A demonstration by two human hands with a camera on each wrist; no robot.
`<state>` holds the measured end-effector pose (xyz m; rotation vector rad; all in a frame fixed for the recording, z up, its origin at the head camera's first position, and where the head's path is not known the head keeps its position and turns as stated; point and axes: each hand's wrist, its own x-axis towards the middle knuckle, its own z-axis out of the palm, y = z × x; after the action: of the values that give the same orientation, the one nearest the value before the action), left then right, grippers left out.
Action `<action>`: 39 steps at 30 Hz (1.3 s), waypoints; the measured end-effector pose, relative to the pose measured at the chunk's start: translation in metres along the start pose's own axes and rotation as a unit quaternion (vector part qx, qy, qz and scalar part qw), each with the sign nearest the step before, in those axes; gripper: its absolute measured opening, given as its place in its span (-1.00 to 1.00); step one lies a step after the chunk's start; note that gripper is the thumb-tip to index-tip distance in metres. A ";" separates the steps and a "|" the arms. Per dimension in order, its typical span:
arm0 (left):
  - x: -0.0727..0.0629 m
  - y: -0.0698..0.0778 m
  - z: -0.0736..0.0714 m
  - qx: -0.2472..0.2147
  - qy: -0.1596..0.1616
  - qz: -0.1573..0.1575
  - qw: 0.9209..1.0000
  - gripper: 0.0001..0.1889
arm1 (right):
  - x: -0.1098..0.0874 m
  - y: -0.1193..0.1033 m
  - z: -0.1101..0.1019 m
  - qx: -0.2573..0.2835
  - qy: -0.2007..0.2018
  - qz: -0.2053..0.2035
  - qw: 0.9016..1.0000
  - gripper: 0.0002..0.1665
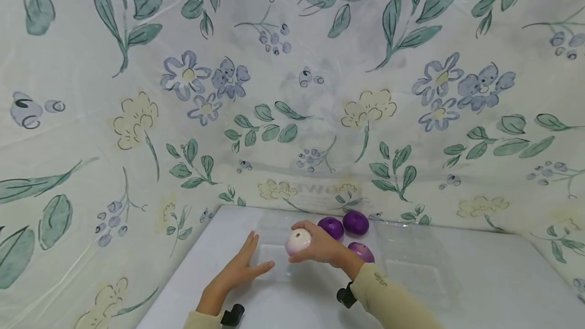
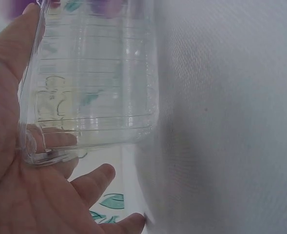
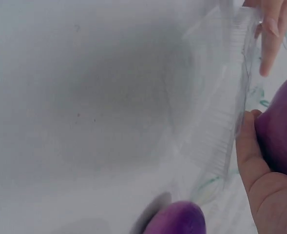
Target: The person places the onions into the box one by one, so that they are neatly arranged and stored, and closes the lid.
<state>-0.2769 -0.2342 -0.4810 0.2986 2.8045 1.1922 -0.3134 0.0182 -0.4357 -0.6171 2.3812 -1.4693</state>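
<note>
A purple onion (image 1: 298, 242) with its pale end showing is gripped in my right hand (image 1: 323, 245), above the right side of a clear plastic container (image 1: 270, 263). In the right wrist view the same onion (image 3: 285, 127) sits against the fingers at the right edge. My left hand (image 1: 235, 269) is at the container's left side, thumb and fingers spread. From the left wrist, the container (image 2: 97, 83) is seen along the palm, with the thumb by its rim; some fingers show through and below the plastic. Whether the hand bears on it, I cannot tell.
Two purple onions (image 1: 330, 228) (image 1: 355, 223) lie behind my right hand, and another onion (image 1: 361, 252) is beside the right wrist. A second clear container (image 1: 413, 268) stands to the right on the white table (image 1: 495, 278). A leaf-and-flower printed sheet (image 1: 292, 80) hangs behind.
</note>
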 end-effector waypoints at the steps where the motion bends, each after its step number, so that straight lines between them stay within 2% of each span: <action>1: 0.001 0.000 0.001 -0.002 -0.001 0.000 1.000 0.09 | 0.001 0.000 0.002 0.004 0.003 0.001 1.000 -0.14; 6: 0.001 0.003 0.002 0.007 -0.003 0.004 1.000 0.10 | 0.008 -0.001 0.011 0.010 0.017 -0.004 1.000 -0.16; 15: 0.002 0.003 -0.001 0.021 0.004 0.011 1.000 0.11 | 0.026 -0.006 0.033 0.038 0.011 -0.023 0.999 -0.15; 19: 0.002 0.003 0.000 0.017 0.007 0.018 1.000 0.10 | 0.030 -0.007 0.043 0.053 0.018 -0.014 0.998 -0.13; 28: 0.001 0.005 0.001 0.020 0.017 0.010 1.000 0.10 | 0.036 -0.003 0.059 0.074 0.053 -0.015 0.996 -0.03; 34: 0.001 0.004 0.003 0.006 0.018 0.018 1.000 0.11 | 0.039 0.006 0.065 0.063 0.049 0.004 0.997 -0.02; 39: 0.001 0.003 0.003 0.012 0.019 0.017 1.000 0.12 | 0.043 0.011 0.069 0.072 0.055 0.011 0.996 -0.01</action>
<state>-0.2764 -0.2298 -0.4808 0.3290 2.8590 1.1834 -0.3223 -0.0518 -0.4764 -0.4849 2.3268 -1.6873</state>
